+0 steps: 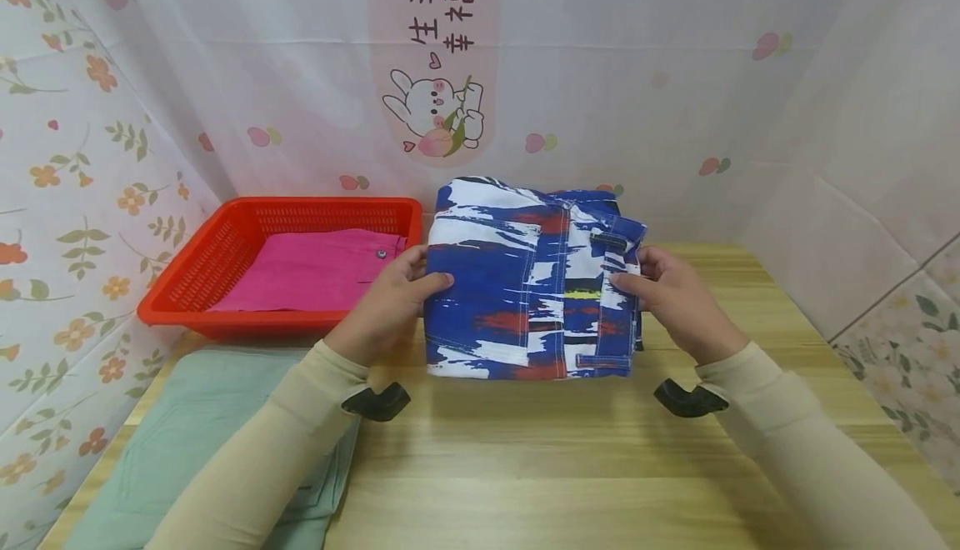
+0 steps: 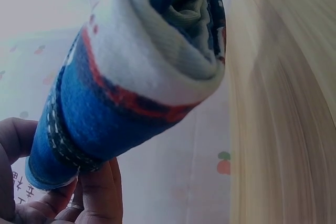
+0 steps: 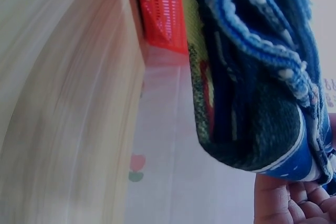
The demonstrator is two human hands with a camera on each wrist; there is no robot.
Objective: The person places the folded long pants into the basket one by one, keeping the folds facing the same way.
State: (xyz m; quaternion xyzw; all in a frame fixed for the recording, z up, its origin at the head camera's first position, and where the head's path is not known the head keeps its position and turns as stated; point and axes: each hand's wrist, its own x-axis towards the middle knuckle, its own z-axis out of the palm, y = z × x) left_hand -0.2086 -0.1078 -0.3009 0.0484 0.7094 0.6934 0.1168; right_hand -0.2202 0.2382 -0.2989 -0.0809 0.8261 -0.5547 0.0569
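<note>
A folded pair of patterned trousers (image 1: 491, 292), blue with white, red and black streaks, is held up above the table between both hands. My left hand (image 1: 393, 300) grips its left edge, thumb in front and fingers behind; in the left wrist view the rolled fold of the trousers (image 2: 121, 87) shows above the fingers. At the waistband side, my right hand (image 1: 678, 300) pinches the other edge, with the thumb over the front. The right wrist view shows the layered denim edge (image 3: 257, 87) with the fingers (image 3: 294, 200) beneath it.
A red perforated basket (image 1: 240, 321) stands at the back left with folded pink clothing (image 1: 307, 271) inside. Folded pale green clothing (image 1: 202, 417) lies at the front left, partly under the left forearm. The wooden table (image 1: 540, 467) meets a printed curtain (image 1: 600, 100) behind.
</note>
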